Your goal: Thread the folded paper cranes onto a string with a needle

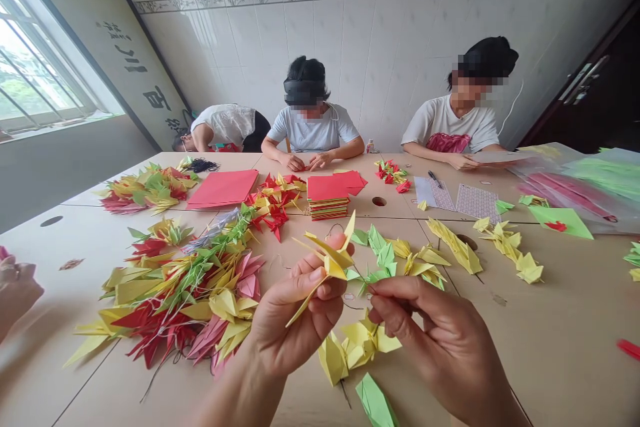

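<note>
My left hand (295, 320) pinches a yellow folded-paper crane (330, 257) near the middle of the view, its pointed ends sticking up and down. Close on its right, my right hand (430, 327) has thumb and fingertips pressed together; what they hold, if anything, is too small to make out. Below and between the hands lie yellow cranes (357, 347) on a dark string, with a green folded piece (375, 400) nearer the front. Behind my hands are green cranes (383, 253) and more yellow ones.
A large heap of coloured cranes (200, 293) covers the left. Red sheets (223, 188) and a paper stack (327, 197) stand behind. Yellow crane strings (455, 245) lie right. Three people sit or bend across the table (565, 320); another person's hand (17, 290) shows at left.
</note>
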`<state>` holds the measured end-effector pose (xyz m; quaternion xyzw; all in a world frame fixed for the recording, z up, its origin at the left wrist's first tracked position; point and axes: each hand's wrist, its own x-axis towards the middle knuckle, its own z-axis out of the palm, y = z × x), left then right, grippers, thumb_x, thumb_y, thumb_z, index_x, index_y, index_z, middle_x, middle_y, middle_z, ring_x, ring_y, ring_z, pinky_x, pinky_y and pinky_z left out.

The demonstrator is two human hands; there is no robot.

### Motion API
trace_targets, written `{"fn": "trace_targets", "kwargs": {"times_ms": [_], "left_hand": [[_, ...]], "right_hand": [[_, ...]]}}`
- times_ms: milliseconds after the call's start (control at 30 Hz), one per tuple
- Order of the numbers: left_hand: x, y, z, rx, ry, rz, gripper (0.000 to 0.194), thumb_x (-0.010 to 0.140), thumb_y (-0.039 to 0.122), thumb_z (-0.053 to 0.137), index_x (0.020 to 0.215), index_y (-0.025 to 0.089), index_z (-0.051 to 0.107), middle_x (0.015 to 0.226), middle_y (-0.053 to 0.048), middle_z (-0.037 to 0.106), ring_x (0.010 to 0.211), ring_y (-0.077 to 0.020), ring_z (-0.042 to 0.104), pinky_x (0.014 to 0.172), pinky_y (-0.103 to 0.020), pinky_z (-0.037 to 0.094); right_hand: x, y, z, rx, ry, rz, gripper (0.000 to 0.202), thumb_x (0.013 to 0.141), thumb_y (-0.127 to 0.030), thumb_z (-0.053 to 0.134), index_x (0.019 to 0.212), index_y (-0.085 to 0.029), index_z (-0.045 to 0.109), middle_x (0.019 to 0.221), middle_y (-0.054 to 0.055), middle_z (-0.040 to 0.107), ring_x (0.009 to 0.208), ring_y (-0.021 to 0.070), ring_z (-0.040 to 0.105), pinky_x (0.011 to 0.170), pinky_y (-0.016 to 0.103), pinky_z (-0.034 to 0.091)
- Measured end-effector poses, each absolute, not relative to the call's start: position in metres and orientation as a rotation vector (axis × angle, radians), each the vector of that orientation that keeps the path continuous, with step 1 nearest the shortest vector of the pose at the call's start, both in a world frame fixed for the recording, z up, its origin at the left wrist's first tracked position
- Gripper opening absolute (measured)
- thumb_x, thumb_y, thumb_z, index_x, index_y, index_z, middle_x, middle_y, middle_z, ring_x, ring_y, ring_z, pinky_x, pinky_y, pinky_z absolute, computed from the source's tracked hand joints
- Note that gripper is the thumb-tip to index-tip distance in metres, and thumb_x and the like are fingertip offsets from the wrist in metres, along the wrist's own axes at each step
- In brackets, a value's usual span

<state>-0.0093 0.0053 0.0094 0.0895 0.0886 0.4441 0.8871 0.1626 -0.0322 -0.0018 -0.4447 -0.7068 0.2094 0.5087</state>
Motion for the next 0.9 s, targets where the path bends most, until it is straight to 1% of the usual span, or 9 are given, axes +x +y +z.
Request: {"fn": "trace_targets", "kwargs": {"times_ms": [100, 233, 467, 533, 600, 667, 733, 833, 900], "left_hand": [[-0.0094, 0.0040, 0.0105, 0.152, 0.165, 0.910, 0.061, 0.069, -0.004, 0.073, 0.125, 0.016, 0.059, 0.089, -0.008, 0.065, 0.058, -0.0049, 0.061, 0.049, -0.008, 0.050], [-0.0091, 0.0034, 0.0113, 0.110, 0.117, 0.915, 0.063, 0.069, -0.005, 0.071, 0.126, 0.017, 0.058, 0.077, -0.004, 0.061, 0.058, -0.0057, 0.062, 0.049, -0.007, 0.051], [-0.0097, 0.0025, 0.0127, 0.091, 0.044, 0.882, 0.059, 0.072, -0.007, 0.067, 0.125, 0.018, 0.058, 0.068, -0.001, 0.057, 0.059, -0.0062, 0.063, 0.050, -0.005, 0.050], [-0.0099, 0.0019, 0.0133, 0.111, 0.044, 0.884, 0.059, 0.072, -0.006, 0.068, 0.124, 0.019, 0.059, 0.072, -0.003, 0.060, 0.059, -0.0054, 0.063, 0.049, -0.005, 0.049], [-0.0102, 0.0013, 0.0141, 0.134, 0.064, 0.885, 0.058, 0.071, -0.006, 0.069, 0.123, 0.019, 0.060, 0.082, -0.006, 0.064, 0.058, -0.0040, 0.062, 0.049, -0.004, 0.048], [-0.0107, 0.0009, 0.0145, 0.158, 0.091, 0.883, 0.056, 0.070, -0.005, 0.071, 0.120, 0.018, 0.062, 0.090, -0.008, 0.066, 0.058, -0.0026, 0.061, 0.048, -0.003, 0.047], [-0.0113, 0.0006, 0.0140, 0.184, 0.120, 0.883, 0.050, 0.070, -0.002, 0.073, 0.116, 0.016, 0.065, 0.093, -0.009, 0.067, 0.057, -0.0012, 0.060, 0.047, -0.002, 0.046], [-0.0114, -0.0001, 0.0109, 0.288, 0.190, 0.902, 0.041, 0.068, 0.002, 0.076, 0.108, 0.014, 0.070, 0.093, -0.008, 0.068, 0.056, -0.0007, 0.059, 0.048, -0.003, 0.045], [-0.0106, -0.0007, 0.0084, 0.410, 0.261, 0.914, 0.038, 0.069, 0.004, 0.077, 0.105, 0.013, 0.071, 0.086, -0.005, 0.069, 0.056, -0.0018, 0.059, 0.050, -0.006, 0.047]], "right_hand": [[0.1622, -0.0335, 0.0001, -1.094, -1.732, 0.446, 0.007, 0.089, -0.021, 0.058, 0.088, -0.027, 0.062, 0.066, -0.007, 0.067, 0.050, 0.0063, 0.058, 0.049, 0.014, 0.046], [0.1633, -0.0348, 0.0027, -1.078, -1.745, 0.433, 0.008, 0.088, -0.020, 0.058, 0.088, -0.026, 0.063, 0.062, -0.008, 0.064, 0.050, 0.0066, 0.057, 0.047, 0.014, 0.045], [0.1646, -0.0370, 0.0054, -1.062, -1.794, 0.440, 0.009, 0.087, -0.018, 0.059, 0.086, -0.023, 0.066, 0.062, -0.005, 0.066, 0.051, 0.0081, 0.060, 0.048, 0.016, 0.047], [0.1642, -0.0377, 0.0054, -1.078, -1.780, 0.443, 0.009, 0.087, -0.017, 0.059, 0.086, -0.023, 0.066, 0.062, -0.005, 0.066, 0.051, 0.0084, 0.060, 0.049, 0.016, 0.047], [0.1639, -0.0384, 0.0048, -1.083, -1.766, 0.443, 0.010, 0.087, -0.017, 0.059, 0.087, -0.023, 0.067, 0.062, -0.005, 0.066, 0.051, 0.0083, 0.060, 0.049, 0.016, 0.048], [0.1639, -0.0387, 0.0043, -1.071, -1.765, 0.440, 0.010, 0.086, -0.016, 0.059, 0.087, -0.023, 0.067, 0.061, -0.006, 0.065, 0.050, 0.0078, 0.059, 0.049, 0.016, 0.047], [0.1640, -0.0385, 0.0042, -1.060, -1.769, 0.436, 0.010, 0.086, -0.016, 0.060, 0.087, -0.023, 0.066, 0.060, -0.006, 0.064, 0.049, 0.0071, 0.058, 0.049, 0.015, 0.047], [0.1642, -0.0380, 0.0050, -1.050, -1.772, 0.415, 0.010, 0.087, -0.016, 0.060, 0.087, -0.023, 0.066, 0.061, -0.006, 0.064, 0.049, 0.0065, 0.058, 0.049, 0.014, 0.047], [0.1639, -0.0376, 0.0053, -1.062, -1.771, 0.379, 0.009, 0.087, -0.016, 0.060, 0.086, -0.022, 0.066, 0.061, -0.006, 0.064, 0.049, 0.0062, 0.057, 0.049, 0.014, 0.046]]}}
